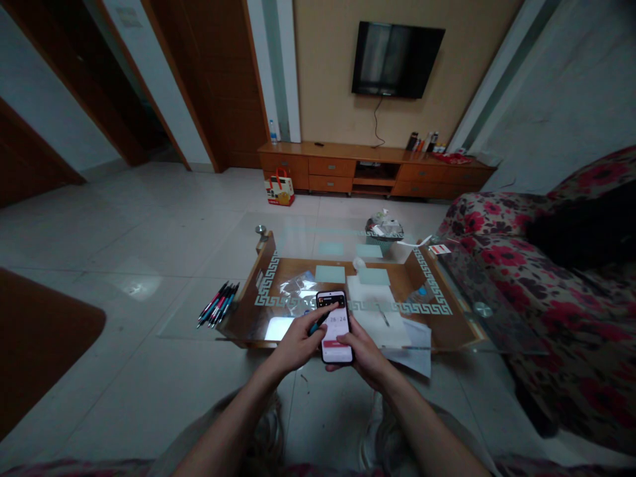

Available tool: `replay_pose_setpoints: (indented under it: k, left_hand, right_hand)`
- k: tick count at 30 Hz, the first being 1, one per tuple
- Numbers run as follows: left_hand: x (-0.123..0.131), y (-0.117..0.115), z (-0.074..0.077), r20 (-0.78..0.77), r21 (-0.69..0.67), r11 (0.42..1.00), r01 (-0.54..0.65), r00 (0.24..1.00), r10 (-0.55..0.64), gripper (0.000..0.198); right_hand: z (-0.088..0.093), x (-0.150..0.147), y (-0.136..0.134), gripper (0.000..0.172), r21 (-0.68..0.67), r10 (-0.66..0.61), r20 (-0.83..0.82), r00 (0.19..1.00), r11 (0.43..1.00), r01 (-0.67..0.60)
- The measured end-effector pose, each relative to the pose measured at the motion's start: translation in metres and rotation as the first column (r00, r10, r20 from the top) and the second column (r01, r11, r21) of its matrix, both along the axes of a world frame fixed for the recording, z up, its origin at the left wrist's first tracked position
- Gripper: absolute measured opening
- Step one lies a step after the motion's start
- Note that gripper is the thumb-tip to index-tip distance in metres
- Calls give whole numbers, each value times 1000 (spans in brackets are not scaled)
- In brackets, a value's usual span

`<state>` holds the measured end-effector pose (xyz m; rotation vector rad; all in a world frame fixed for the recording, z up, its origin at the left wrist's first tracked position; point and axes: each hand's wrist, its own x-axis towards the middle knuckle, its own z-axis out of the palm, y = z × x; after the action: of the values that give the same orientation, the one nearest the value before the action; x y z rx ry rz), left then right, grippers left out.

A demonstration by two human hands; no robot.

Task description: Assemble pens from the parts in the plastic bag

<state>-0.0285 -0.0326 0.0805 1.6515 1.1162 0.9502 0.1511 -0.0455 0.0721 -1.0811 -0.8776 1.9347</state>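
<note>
Upright above the near edge of the glass coffee table (199, 326) is a smartphone (336, 341), its lit screen showing large timer-like digits and a red bar. My right hand (365, 354) grips the phone from its right and lower side, the thumb over the screen. From the left comes my left hand (298, 341), closed round a teal and black pen (318, 323), with a forefinger stretched across the upper screen. Several pens (217, 305) lie bunched on the glass to the left. Right of the phone, another pen (383, 317) rests on white paper (370, 298).
Clear plastic wrappers (298, 286) and a basket (383, 228) with bags in it are on the table. Loose sheets (417, 344) stick out at the front. A flowered sofa (571, 331) stands right, a brown piece of furniture (44, 338) left, a TV cabinet (330, 165) behind.
</note>
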Motion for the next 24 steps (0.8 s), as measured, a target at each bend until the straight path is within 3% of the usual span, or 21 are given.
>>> replay_pose_setpoints:
  k: [6, 11, 16, 24]
  left_hand:
    - [0, -1, 0, 0, -4, 1000, -17, 1000, 17, 55]
    - [-1, 2, 2, 134, 41, 979, -197, 973, 190, 58]
    - [-5, 8, -6, 125, 14, 942, -334, 936, 330, 58]
    - [-1, 9, -4, 142, -49, 946, -322, 935, 325, 50]
  right_hand:
    - [-2, 0, 0, 66, -1, -7, -6, 1000, 1000, 7]
    - [1, 0, 0, 63, -17, -44, -53, 998, 999, 43]
    - [0, 2, 0, 59, -18, -27, -146, 989, 1000, 25]
    - [0, 7, 1, 58, -3, -9, -224, 974, 1000, 8]
